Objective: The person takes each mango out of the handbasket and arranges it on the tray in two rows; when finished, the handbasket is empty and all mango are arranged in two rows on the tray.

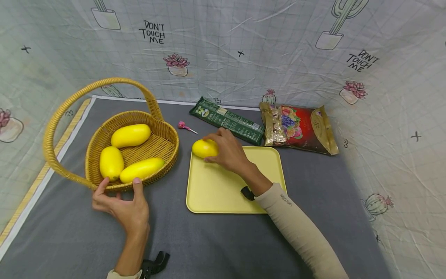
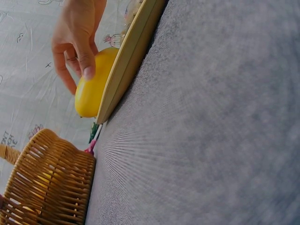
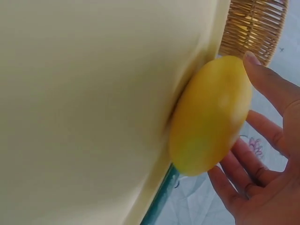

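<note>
My right hand (image 1: 228, 151) holds a smooth yellow mango-like fruit (image 1: 204, 148) between thumb and fingers, over the far left corner of the yellow tray (image 1: 223, 193). In the right wrist view, the fruit (image 3: 211, 117) has a greenish end and lies right at the tray's edge. My left hand (image 1: 125, 207) grips the near rim of the wicker basket (image 1: 167, 164), thumb and a finger at the rim. Inside the basket lie three similar yellow fruits (image 1: 130, 135), one of them with a green tip. The left wrist view shows the basket's woven side (image 2: 51, 183).
A pink-wrapped lollipop (image 1: 182, 124) lies between basket and tray. Behind the tray are a long green packet (image 1: 228, 121) and a red and gold candy bag (image 1: 299, 130). The basket's tall handle (image 1: 52, 128) arches up on the left. A printed cloth hangs behind the grey table.
</note>
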`<state>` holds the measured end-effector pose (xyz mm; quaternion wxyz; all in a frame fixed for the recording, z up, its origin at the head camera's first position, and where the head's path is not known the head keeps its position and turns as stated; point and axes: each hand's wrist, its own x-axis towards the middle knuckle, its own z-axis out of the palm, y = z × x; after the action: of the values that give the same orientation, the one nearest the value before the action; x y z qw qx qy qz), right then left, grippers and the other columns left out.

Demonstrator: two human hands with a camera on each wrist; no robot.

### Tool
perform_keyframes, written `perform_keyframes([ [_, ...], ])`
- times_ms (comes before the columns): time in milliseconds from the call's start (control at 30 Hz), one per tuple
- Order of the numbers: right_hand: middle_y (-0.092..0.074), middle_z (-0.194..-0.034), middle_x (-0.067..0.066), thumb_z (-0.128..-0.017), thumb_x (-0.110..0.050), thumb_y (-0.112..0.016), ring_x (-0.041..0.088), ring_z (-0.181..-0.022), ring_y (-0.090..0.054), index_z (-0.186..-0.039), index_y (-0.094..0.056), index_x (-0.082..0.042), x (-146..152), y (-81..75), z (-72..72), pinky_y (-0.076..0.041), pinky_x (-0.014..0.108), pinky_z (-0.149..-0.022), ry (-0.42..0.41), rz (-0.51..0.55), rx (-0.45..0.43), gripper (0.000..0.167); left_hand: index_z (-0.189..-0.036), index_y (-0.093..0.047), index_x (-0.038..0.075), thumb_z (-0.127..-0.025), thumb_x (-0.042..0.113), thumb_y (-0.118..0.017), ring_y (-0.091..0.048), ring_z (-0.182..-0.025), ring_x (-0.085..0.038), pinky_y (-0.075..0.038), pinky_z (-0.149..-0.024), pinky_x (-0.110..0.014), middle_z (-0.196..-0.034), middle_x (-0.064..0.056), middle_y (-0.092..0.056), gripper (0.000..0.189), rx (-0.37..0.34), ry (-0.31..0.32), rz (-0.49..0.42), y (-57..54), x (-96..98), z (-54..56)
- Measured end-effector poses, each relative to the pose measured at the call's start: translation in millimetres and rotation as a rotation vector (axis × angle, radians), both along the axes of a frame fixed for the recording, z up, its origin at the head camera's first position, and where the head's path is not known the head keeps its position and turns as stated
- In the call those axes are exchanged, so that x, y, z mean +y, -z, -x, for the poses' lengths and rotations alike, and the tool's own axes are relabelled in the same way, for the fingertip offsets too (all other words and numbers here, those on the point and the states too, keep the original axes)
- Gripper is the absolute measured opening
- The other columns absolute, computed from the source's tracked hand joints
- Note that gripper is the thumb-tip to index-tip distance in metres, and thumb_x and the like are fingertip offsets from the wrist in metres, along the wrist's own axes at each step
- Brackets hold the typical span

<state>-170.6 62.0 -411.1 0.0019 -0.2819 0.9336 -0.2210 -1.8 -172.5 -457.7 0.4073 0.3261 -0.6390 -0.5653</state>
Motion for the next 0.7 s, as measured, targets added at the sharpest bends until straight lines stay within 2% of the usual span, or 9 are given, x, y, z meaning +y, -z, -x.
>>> perform_keyframes([
  [167, -0.057, -0.118, 0.003, -0.081, -0.042, -0.093, 0.022, -0.111, -0.052, -0.138, -0.071, -0.025, -4, -7.0, -2.7, -0.050, 0.036, -0.079, -0.016, 0.065, 0.029, 0.063, -0.144, -0.044, 0.019, -0.088, 0.027, -0.085, -0.026, -0.148, -0.011, -0.025, -0.119, -0.043, -0.150, -0.001, -0.023, 0.071, 0.003, -0.005, 0.007, -0.7, -0.3, -0.3],
  [367, -0.059, -0.117, 0.003, -0.083, -0.043, -0.091, 0.021, -0.111, -0.052, -0.140, -0.070, -0.024, -19, -23.6, -7.6, -0.046, 0.036, -0.083, -0.093, 0.209, 0.007, 0.063, -0.144, -0.043, 0.018, -0.088, 0.026, -0.085, -0.026, -0.149, -0.012, -0.025, -0.121, -0.044, -0.152, -0.001, -0.022, 0.071, -0.006, -0.001, 0.005, 0.1, -0.6, -0.4],
  [567, -0.063, -0.122, 0.000, -0.085, -0.043, -0.089, 0.017, -0.115, -0.059, -0.142, -0.068, -0.023, -44, -37.8, -8.8, -0.050, 0.035, -0.096, -0.198, 0.287, -0.055, 0.064, -0.145, -0.042, 0.016, -0.090, 0.021, -0.082, -0.025, -0.150, -0.014, -0.024, -0.122, -0.045, -0.153, -0.003, -0.020, 0.069, -0.017, 0.000, -0.007, -2.1, 0.1, 0.1],
  [700, -0.067, -0.129, 0.001, -0.086, -0.042, -0.089, 0.017, -0.121, -0.062, -0.142, -0.068, -0.022, -64, -41.1, -6.7, -0.049, 0.035, -0.105, -0.264, 0.301, -0.107, 0.062, -0.144, -0.041, 0.011, -0.090, 0.018, -0.080, -0.026, -0.150, -0.016, -0.023, -0.124, -0.047, -0.153, -0.006, -0.021, 0.067, -0.017, -0.004, -0.006, -12.5, 6.1, -1.0],
])
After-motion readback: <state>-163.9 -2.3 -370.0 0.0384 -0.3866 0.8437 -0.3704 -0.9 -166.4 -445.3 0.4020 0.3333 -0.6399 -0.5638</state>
